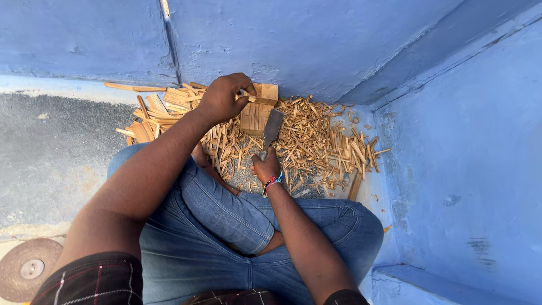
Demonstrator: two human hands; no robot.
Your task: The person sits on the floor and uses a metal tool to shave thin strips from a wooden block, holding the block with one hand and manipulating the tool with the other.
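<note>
Down on the floor (51, 152), left hand (223, 97) grips the upright wood block (257, 113); right hand (266, 167) clenches a chisel (271, 129) beside it, amid wood splints (322, 144).

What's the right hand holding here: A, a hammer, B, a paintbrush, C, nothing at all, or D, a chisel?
D: the right hand grips the handle of a chisel, its flat metal blade pointed at the wood block that the left hand steadies among the chips.
</note>
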